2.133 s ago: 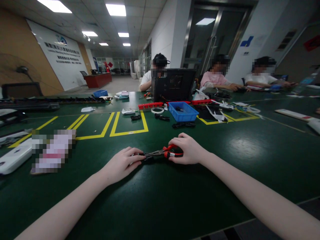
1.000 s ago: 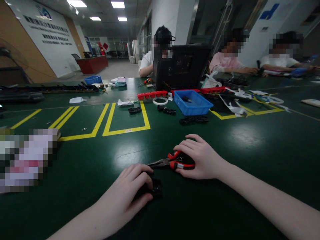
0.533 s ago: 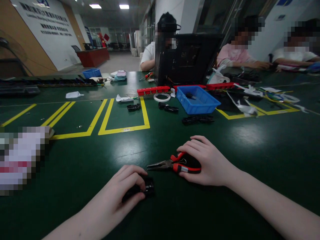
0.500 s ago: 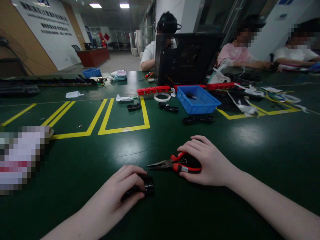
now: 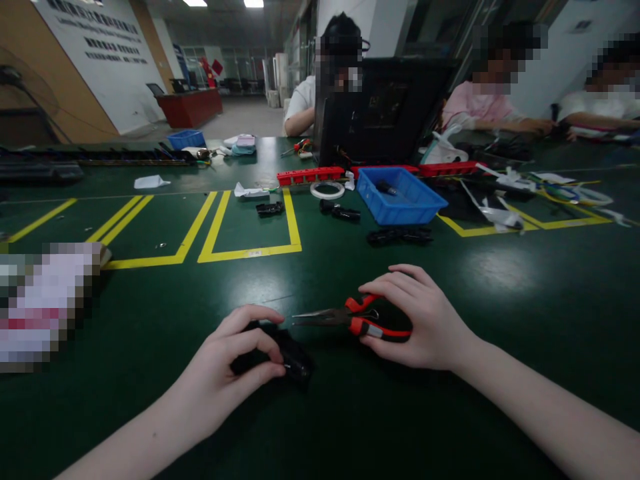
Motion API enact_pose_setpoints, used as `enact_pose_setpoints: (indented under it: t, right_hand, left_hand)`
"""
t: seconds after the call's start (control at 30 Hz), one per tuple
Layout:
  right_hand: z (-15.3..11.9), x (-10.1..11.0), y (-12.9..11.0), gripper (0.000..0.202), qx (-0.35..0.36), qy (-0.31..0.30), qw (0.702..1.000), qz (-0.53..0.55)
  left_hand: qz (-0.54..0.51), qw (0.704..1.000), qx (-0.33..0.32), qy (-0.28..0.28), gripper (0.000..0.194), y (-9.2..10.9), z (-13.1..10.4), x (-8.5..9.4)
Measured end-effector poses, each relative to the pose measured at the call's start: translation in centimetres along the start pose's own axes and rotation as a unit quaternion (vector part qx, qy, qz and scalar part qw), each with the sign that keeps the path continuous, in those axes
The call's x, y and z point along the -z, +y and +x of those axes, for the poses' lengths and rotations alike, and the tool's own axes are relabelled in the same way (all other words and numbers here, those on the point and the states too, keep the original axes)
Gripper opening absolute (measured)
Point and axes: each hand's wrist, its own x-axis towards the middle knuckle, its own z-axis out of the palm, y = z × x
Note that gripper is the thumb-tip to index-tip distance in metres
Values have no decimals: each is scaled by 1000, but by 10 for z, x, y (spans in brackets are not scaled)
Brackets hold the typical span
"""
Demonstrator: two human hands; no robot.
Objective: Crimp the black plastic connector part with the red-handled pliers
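One glossy black elongated plastic part (image 5: 296, 363) sits aslant at the green bench (image 5: 390, 420), pinched by the left hand's (image 5: 213, 363) thumb and finger. The half-curled right hand (image 5: 427, 320) holds red-and-black-handled steel pliers (image 5: 327, 318), tips pointing left just beyond it.

L grip (image 5: 220, 363) pinched, R grip (image 5: 427, 320) curled, forearms (image 5: 540, 387) angled in

Blk part (image 5: 297, 360) partly hid, wall txt (image 5: 111, 45) blurred
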Motion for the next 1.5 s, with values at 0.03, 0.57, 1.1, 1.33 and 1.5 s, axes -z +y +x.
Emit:
enact_pose_setpoints:
  t: [0.03,0.57,1.1,1.33,1.5]
  right_hand:
    - [0,0,-1,47,9,11,1000,2]
    - [0,-1,-15,52,90,81,993,-1]
    - [-1,0,-18,54,97,90,991,-22]
    - [2,3,-21,51,114,86,989,-32]
    - [1,2,-21,52,114,88,989,-31]
  left_hand:
    - [-13,1000,0,5,12,1,0,0]
    - [-295,953,68,17,2,2,-5,-4]
    - [-327,940,95,27,7,4,-2,0]
    - [-320,943,91,26,6,4,-3,0]
    - [-303,948,90,25,5,5,-3,1]
